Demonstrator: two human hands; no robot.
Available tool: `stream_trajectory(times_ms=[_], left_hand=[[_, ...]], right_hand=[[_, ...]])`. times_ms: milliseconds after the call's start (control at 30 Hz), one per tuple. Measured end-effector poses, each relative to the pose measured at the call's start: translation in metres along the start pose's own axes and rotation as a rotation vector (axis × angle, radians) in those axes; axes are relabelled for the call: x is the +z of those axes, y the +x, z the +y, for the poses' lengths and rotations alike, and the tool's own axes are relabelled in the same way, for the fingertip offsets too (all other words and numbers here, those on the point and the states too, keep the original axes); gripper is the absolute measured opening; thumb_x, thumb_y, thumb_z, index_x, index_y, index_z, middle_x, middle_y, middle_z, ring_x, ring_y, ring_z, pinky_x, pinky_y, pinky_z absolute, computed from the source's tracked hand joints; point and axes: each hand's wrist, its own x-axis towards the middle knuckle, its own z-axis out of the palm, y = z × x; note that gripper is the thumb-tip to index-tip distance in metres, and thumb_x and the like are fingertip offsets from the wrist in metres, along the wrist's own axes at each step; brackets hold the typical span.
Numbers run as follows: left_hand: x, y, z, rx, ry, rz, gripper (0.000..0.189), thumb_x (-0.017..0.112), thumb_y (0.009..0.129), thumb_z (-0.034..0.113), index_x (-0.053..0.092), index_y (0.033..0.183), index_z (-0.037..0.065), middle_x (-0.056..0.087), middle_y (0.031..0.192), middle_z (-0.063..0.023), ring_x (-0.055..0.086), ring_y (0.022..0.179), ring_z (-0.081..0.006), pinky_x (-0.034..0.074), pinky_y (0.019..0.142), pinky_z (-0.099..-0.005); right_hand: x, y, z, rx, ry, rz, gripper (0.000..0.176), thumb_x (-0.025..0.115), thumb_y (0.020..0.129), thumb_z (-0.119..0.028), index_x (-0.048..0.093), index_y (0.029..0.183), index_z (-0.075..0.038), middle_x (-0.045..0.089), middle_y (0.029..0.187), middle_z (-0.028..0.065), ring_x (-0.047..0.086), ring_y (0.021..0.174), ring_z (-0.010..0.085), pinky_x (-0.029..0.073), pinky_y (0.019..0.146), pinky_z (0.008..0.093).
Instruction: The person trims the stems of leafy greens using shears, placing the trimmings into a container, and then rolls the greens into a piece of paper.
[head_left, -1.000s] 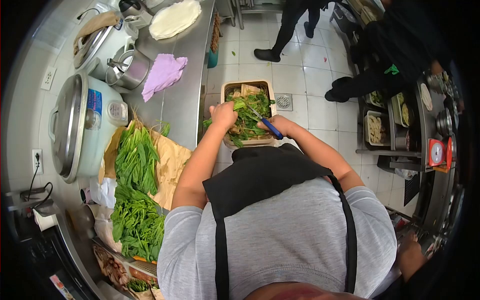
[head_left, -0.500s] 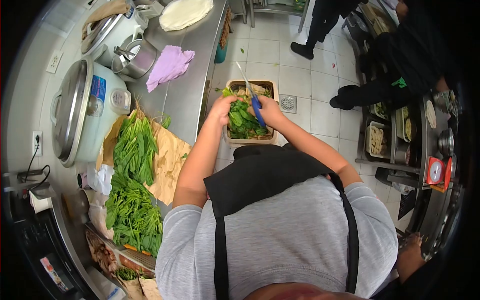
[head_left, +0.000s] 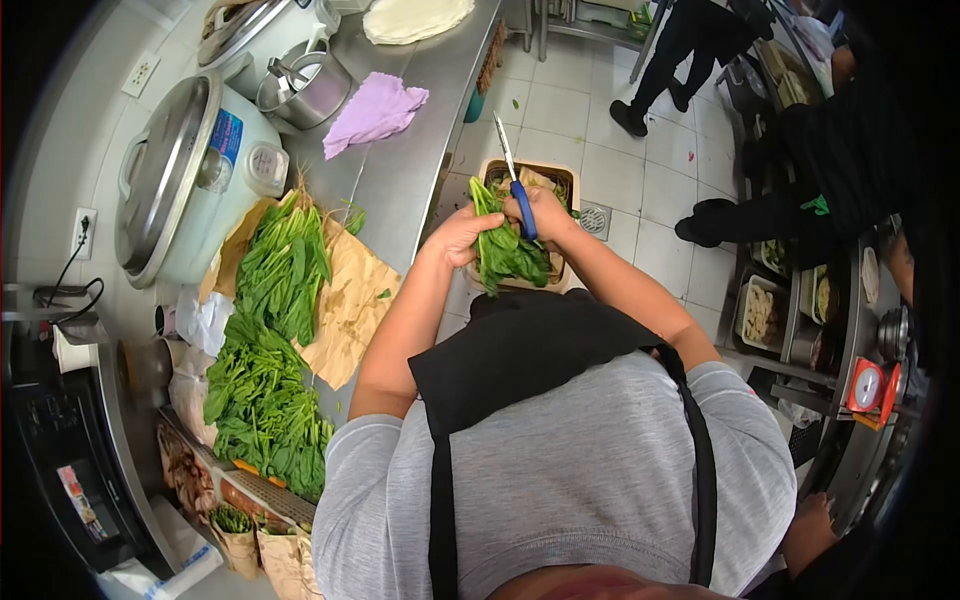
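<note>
A bunch of leafy greens (head_left: pixel 508 252) is gripped in my left hand (head_left: pixel 463 234), its stems pointing up and its leaves hanging down. My right hand (head_left: pixel 545 214) holds blue-handled scissors (head_left: pixel 522 205), with the blades pointing up and away from me. Both hands are above a tan bin (head_left: pixel 572 180) on the floor, which has brown paper and plant scraps inside. To the left, a large heap of greens (head_left: pixel 262 385) lies on brown paper (head_left: pixel 350 290) on the steel counter (head_left: pixel 425 130).
A lilac cloth (head_left: pixel 375 112), a metal pot (head_left: pixel 310 95) and a large rice cooker (head_left: pixel 165 185) stand along the counter. A floor drain (head_left: pixel 594 220) lies right of the bin. Two people in black (head_left: pixel 690 50) are near the right shelves, which hold a red scale (head_left: pixel 868 387).
The greens in my left hand have risen from the bin and are more fully in view. The scissors now point more upright. The whole view has shifted slightly.
</note>
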Motion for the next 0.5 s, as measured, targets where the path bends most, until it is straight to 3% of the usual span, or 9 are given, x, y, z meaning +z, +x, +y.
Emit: stream_trajectory(times_ms=[33,200,333,500], left_hand=[[-0.002,-0.001,0.000,0.011,-0.004,-0.004,0.041,0.060,0.075,0.006,0.043,0.113,0.003,0.055,0.099,-0.0116,0.057,0.088,-0.0233,0.049,0.077,-0.0365],[-0.008,-0.005,-0.002,0.054,-0.167,-0.159,0.033,0.056,0.075,0.003,0.047,0.106,0.005,0.055,0.099,-0.0128,0.057,0.087,-0.0244,0.048,0.077,-0.0382],[-0.023,-0.001,-0.007,0.102,-0.262,-0.045,0.022,0.054,0.073,0.008,0.050,0.095,0.005,0.056,0.094,-0.0132,0.057,0.086,-0.0257,0.047,0.076,-0.0392],[-0.038,0.002,-0.009,0.089,-0.262,0.011,0.019,0.051,0.076,0.010,0.052,0.094,0.004,0.056,0.092,-0.0138,0.057,0.082,-0.0280,0.047,0.075,-0.0423]], right_hand=[[-0.001,-0.004,-0.011,0.076,0.043,-0.046,0.019,0.059,0.068,-0.019,0.056,0.071,0.000,0.053,0.058,0.0022,0.051,0.049,0.0103,0.041,0.045,0.0224],[0.000,-0.011,-0.028,0.027,0.076,0.000,0.017,0.057,0.068,-0.017,0.053,0.074,-0.001,0.051,0.057,0.0020,0.051,0.048,0.0096,0.040,0.043,0.0203],[-0.008,-0.009,-0.035,-0.025,0.160,0.066,0.019,0.057,0.068,-0.016,0.053,0.079,0.000,0.052,0.059,0.0024,0.051,0.048,0.0094,0.040,0.043,0.0197],[-0.025,-0.006,-0.051,-0.069,0.204,0.172,0.012,0.055,0.070,-0.011,0.051,0.077,-0.002,0.050,0.059,0.0011,0.050,0.048,0.0087,0.041,0.045,0.0201]])
